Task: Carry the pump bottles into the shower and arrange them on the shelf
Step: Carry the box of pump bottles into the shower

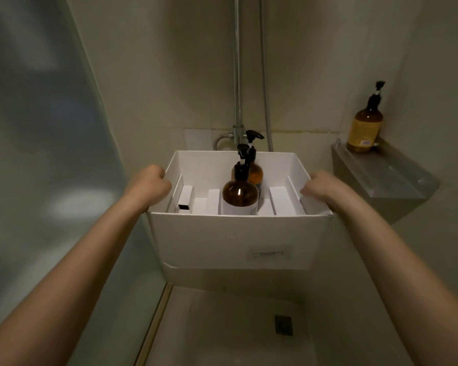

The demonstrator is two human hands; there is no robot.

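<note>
I hold a white cardboard box [236, 239] in front of me, above the shower floor. My left hand [150, 184] grips its left wall and my right hand [319, 187] grips its right wall. Two amber pump bottles stand upright in the box: a near one [239, 192] with a white label, and a far one [255, 174] right behind it. White dividers fill the rest of the box. A third amber pump bottle [364, 128] stands at the back of the metal corner shelf [389, 178] on the right wall.
A chrome shower pipe [237, 75] and hose [265, 75] run up the back wall behind the box. A glass partition [37, 154] stands at the left. A floor drain [283, 324] lies below.
</note>
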